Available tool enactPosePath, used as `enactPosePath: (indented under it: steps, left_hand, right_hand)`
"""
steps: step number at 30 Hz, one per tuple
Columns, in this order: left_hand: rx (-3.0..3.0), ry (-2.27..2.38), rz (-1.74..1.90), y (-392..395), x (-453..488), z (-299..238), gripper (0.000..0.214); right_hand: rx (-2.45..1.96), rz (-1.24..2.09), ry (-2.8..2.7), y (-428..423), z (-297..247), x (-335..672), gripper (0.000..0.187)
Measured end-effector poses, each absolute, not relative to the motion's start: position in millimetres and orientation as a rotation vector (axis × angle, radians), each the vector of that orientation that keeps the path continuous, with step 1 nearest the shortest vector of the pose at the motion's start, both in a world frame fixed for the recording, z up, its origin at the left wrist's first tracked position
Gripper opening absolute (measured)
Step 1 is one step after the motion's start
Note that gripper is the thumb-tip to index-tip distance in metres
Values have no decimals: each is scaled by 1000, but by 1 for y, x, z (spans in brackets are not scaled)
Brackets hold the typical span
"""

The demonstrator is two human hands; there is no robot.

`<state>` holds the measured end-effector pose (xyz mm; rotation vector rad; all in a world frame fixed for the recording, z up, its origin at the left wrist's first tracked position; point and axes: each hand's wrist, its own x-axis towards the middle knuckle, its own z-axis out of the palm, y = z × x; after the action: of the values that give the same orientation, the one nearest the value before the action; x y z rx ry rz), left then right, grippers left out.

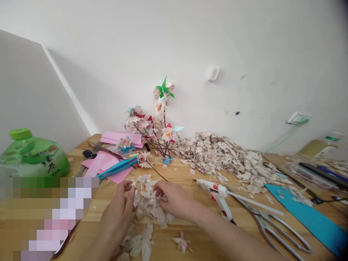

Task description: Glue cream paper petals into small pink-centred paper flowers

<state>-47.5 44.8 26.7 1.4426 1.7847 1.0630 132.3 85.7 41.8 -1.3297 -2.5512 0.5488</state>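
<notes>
A small heap of pale, dried-looking petals (148,203) lies on the wooden table between my two hands. My left hand (118,208) is at the heap's left side, thumb and fingers curved but apart. From the right, my right hand (174,198) reaches the petals with loosely bent fingers, a gap showing between thumb and fingertips. I see nothing clearly held in either hand. More loose petals (145,243) lie nearer to me, and beside them is a pinkish star-shaped paper piece (182,242). Just beyond my hands rests a handmade flower (145,159) on a thin twig.
Handmade flowers on twigs (169,134) stand near the wall, with a large petal pile (217,154) at their right. To my right lie a glue gun (217,190), scissors (262,215) and blue paper (307,221). Pink paper (122,137) and a green bottle (35,156) are left.
</notes>
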Motion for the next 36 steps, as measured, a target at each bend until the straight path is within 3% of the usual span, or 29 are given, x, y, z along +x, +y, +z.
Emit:
enactPosePath:
  steps: [6, 13, 21, 28, 36]
  left_hand:
    - [1548, 1782, 869, 44, -45, 24, 38]
    - [1533, 1842, 942, 46, -46, 23, 40]
    - [1575, 1358, 994, 39, -41, 17, 41]
    - [1543, 1560, 976, 39, -41, 26, 41]
    - [1618, 1366, 983, 40, -43, 16, 44]
  right_hand:
    - [-1190, 594, -2627, 83, 45, 123, 36]
    - [-1205, 643, -2622, 96, 44, 132, 41]
    - [-1207, 618, -2555, 103, 41, 128, 40]
    - [-1157, 508, -2608, 107, 38, 122, 44]
    - [-1230, 404, -2681, 105, 44, 129, 30]
